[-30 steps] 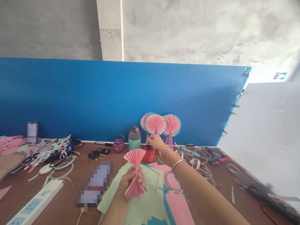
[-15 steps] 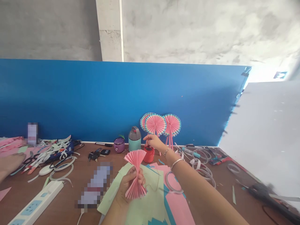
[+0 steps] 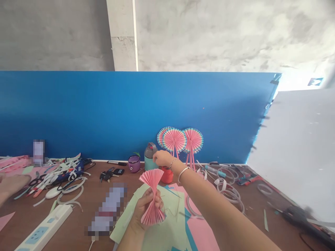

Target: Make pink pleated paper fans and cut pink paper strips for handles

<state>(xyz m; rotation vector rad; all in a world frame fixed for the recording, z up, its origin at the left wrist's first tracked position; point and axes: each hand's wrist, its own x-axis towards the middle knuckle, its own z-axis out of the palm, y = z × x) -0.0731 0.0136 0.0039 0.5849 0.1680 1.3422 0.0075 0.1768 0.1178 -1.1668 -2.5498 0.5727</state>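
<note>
Head camera: a person's left hand (image 3: pixel 143 204) closes around the pinched waist of a pleated pink paper (image 3: pixel 152 177), its two ends flaring up and down in a bow shape, above green sheets (image 3: pixel 167 237) spread on a brown counter (image 3: pixel 77 233). The right hand (image 3: pixel 163 158), arm stretched forward, is raised over a red container (image 3: pixel 167 178) with fingers curled inward; whether it grips anything cannot be told. Its fingertips overlap a teal flask (image 3: pixel 149 164) in this view, and contact is unclear. A chain and a silver bangle (image 3: pixel 183 171) circle the right wrist. Behind the container, round pink fans (image 3: pixel 175 139) with blue-and-yellow edges stand against a blue panel (image 3: pixel 104 115). Left of the flask sit a purple cup (image 3: pixel 134 164), a marker (image 3: pixel 117 163) and keys (image 3: pixel 106 175). A pixelated phone (image 3: pixel 107 209) lies just beside the green sheets, near a white power strip (image 3: pixel 44 228). Pink sheets (image 3: pixel 204 233) show under the right forearm, with coiled strips (image 3: pixel 231 195) farther right and a blurred black tool (image 3: pixel 300 218) near the edge. At far left, another person's hand (image 3: pixel 14 184) rests near a heap of white strips (image 3: pixel 56 174).
</note>
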